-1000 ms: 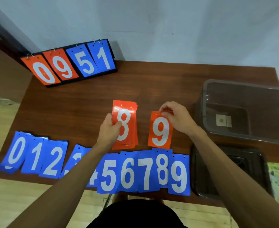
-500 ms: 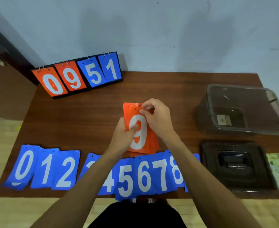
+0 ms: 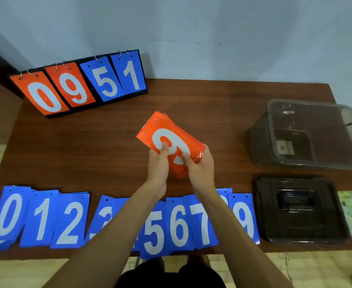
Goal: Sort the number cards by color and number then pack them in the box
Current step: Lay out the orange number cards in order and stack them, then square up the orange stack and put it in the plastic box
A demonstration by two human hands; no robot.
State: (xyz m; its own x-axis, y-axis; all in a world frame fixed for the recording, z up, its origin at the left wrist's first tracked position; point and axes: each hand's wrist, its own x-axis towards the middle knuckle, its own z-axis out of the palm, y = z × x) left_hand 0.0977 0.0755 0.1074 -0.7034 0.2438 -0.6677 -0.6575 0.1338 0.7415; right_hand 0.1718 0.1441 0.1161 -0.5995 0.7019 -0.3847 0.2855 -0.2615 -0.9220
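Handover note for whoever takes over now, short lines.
Left hand and right hand both grip the stack of orange number cards, 9 on top, tilted above the brown wooden table.
Blue number cards lie in a row, 0 to 9, along the near edge; arms hide some.
Clear plastic box at right is open, no cards inside; its dark lid lies in front.
Done: colours separated. Left: pack both sets into the box.

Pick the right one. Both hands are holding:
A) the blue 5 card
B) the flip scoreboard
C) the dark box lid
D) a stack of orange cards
D: the left hand and the right hand both grip the stack of orange cards above the table.
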